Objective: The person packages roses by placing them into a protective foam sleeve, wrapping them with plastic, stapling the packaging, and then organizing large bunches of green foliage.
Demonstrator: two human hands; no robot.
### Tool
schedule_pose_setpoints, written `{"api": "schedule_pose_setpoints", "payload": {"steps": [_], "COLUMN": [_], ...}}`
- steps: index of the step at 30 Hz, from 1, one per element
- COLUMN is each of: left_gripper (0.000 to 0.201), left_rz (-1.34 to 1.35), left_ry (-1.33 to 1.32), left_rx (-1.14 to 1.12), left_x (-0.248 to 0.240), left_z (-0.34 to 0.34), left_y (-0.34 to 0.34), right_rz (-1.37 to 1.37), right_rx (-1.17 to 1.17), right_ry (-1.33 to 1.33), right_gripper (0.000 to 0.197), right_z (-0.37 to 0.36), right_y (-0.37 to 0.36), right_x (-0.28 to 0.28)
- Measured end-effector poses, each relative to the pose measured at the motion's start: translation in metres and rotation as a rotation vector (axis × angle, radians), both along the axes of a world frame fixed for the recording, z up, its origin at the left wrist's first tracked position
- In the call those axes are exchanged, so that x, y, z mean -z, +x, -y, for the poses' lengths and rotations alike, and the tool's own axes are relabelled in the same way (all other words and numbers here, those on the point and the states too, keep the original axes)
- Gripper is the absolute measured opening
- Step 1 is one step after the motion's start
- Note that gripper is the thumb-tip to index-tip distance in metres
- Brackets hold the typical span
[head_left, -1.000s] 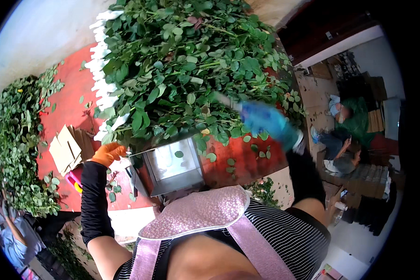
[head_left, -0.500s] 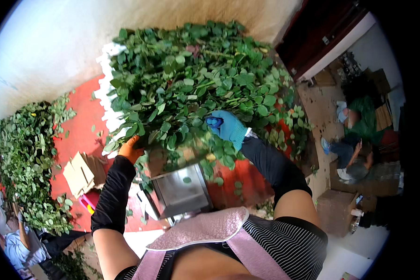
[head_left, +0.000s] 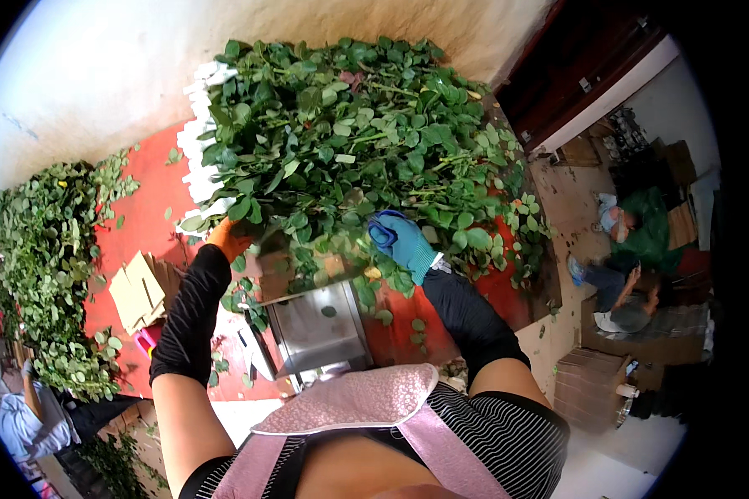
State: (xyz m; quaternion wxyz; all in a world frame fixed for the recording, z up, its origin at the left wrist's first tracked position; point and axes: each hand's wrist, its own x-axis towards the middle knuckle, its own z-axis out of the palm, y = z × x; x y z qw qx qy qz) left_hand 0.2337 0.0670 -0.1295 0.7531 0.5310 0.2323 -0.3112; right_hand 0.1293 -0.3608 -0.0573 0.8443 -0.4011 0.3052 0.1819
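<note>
A thick heap of leafy green stems [head_left: 333,133] lies in front of me, with white wrapped ends [head_left: 201,137] along its left side. My left hand [head_left: 230,239], in an orange glove, is at the heap's near left corner beside the lowest white end. Its fingers curl in on leafy stems, and leaves cover part of them. My right hand [head_left: 402,243], in a blue glove, makes a fist at the near edge of the heap. What lies inside that fist is hidden. Leaves spread between and around both hands.
A metal box with a flat top [head_left: 320,326] stands near me on the red table [head_left: 137,220]. Folded cardboard pieces [head_left: 139,291] lie left of my forearm. Another leafy heap [head_left: 46,274] covers the far left. People sit at right; another person is at lower left.
The view has shifted a little. My right fist has come slightly nearer to me, and my left hand has moved slightly away, still at the heap's corner.
</note>
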Motion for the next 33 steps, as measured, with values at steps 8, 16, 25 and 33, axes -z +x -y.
{"api": "schedule_pose_setpoints", "payload": {"steps": [8, 16, 25, 33], "left_gripper": [0.048, 0.055, 0.016, 0.028], "left_rz": [-0.031, 0.729, 0.431, 0.157], "left_ry": [0.840, 0.086, 0.324, 1.906], "left_rx": [0.678, 0.111, -0.893, -0.135], "left_x": [-0.099, -0.244, -0.204, 0.039], "left_z": [0.034, 0.074, -0.053, -0.437], "left_y": [-0.050, -0.217, -0.372, -0.418], "right_rz": [0.069, 1.308, 1.707, 0.972], "right_rx": [-0.147, -0.757, -1.044, -0.891], "right_ry": [-0.057, -0.906, -0.605, -1.028], "right_gripper": [0.031, 0.061, 0.036, 0.030], "right_z": [0.021, -0.103, -0.189, -0.089], "right_y": [-0.064, -0.100, -0.126, -0.151], "right_x": [-0.051, -0.178, -0.204, -0.179]}}
